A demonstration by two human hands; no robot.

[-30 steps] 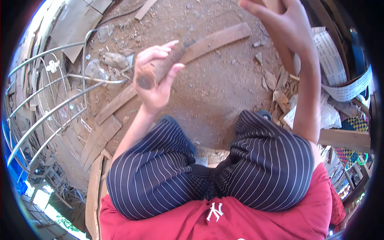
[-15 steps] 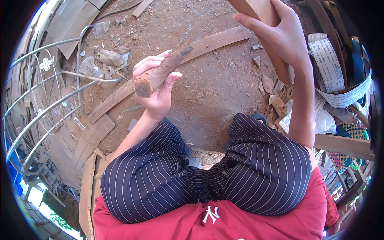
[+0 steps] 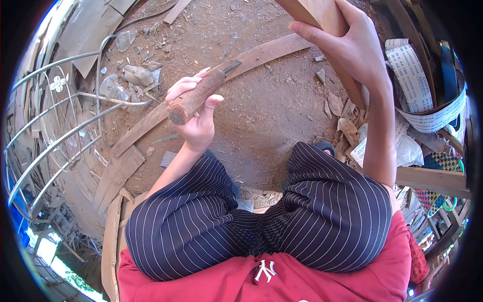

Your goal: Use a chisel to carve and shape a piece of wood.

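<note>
Tool at eleven o'clock sits gripped in our left hand; our right hand clasps a board at one o'clock. The two stand apart, not touching; how much work is done on either, or left, we cannot tell.

The left hand, at ten o'clock, curls in a grip, left forearm toward one. Between one and two, the right hand grips, thumb toward ten, right forearm toward twelve.
</note>
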